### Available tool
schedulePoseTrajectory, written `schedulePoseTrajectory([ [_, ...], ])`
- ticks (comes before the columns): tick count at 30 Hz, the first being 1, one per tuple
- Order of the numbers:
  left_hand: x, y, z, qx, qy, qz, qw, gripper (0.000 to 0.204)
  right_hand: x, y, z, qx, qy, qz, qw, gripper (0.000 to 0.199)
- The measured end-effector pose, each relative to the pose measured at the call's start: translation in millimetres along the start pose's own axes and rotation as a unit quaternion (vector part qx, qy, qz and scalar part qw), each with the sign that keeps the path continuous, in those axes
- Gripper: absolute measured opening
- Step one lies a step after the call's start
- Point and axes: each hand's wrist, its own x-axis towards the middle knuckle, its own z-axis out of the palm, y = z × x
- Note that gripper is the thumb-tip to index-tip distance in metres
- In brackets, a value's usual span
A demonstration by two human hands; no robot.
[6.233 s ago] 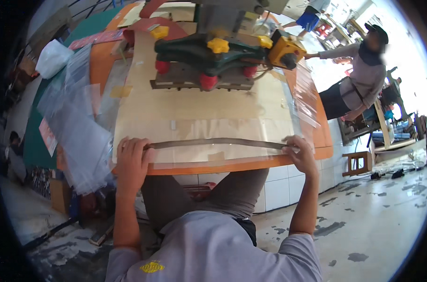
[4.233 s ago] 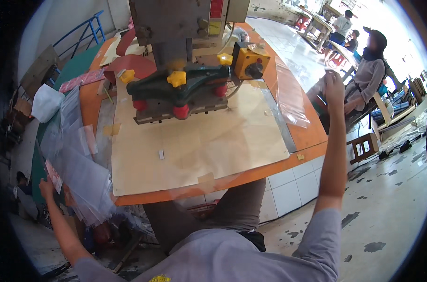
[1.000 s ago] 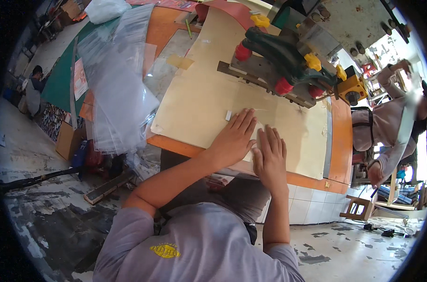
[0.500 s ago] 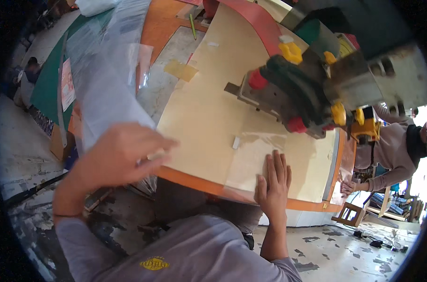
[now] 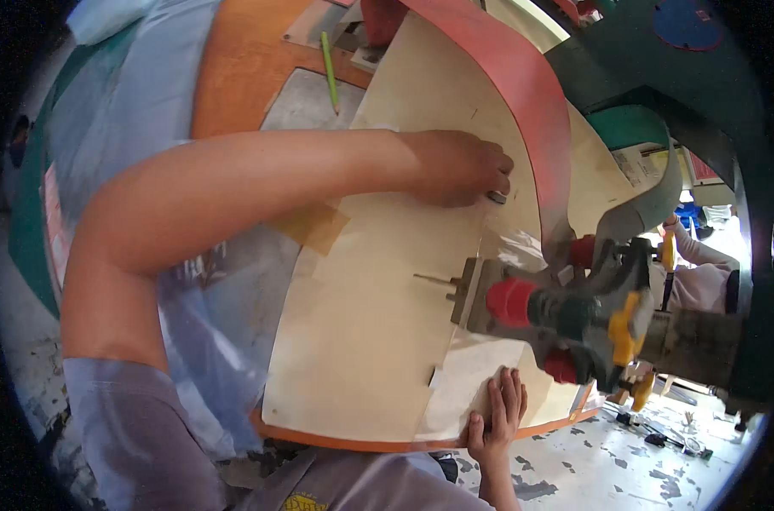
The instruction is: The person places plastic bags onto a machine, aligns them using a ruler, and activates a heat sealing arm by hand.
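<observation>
- Right up close, the right hand [image 5: 499, 413] is lying palm-down, fingers slightly apart and clamping nothing, apparently keeping flat the clear, glossy plastic film [image 5: 459, 400] beneath it.
- That film is sitting on a broad, pale cream board [image 5: 353, 341], itself covering much of the orange-edged worktop [image 5: 336, 441].
- A small, narrow dark piece [image 5: 432, 376] is resting by the film's left edge, perhaps serving as a stop.
- Now the dark green and grey metal machine head [image 5: 566, 311], with red and yellow knobs, is jutting over the film, so the hands are working either side of it.
- Beyond it, the left hand [image 5: 468, 170] is bunching its fingers over a little dark grey piece [image 5: 496, 198]; whether it's pinching or merely pressing, I cannot tell.
- Farther back, a wide red flat strap [image 5: 532, 85] is arching down toward the machine head.
- Off the board, a slim green pencil [image 5: 328, 64] is lying within left-hand range, probably for handiness.
</observation>
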Motion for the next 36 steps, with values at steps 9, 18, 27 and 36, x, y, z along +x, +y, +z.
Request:
schedulePoseTrajectory([
  [9, 18, -27, 10, -0.145, 0.098, 0.120, 0.977, 0.011, -14, 5, 6, 0.014, 0.010, 0.026, 1.000, 0.059],
  [18, 19, -29, 18, -0.059, 0.113, 0.123, 0.984, 0.010, -12, -3, 0, 0.008, -0.010, 0.050, 0.999, 0.056],
  [27, 18, -31, 25, -0.047, 0.150, 0.149, 0.976, 0.012, -18, -1, 2, 0.018, -0.014, 0.086, 0.996, 0.055],
  [36, 21, -28, 28, -0.050, 0.164, 0.116, 0.978, 0.012, -16, -2, 2, 0.028, -0.003, 0.092, 0.995, 0.058],
])
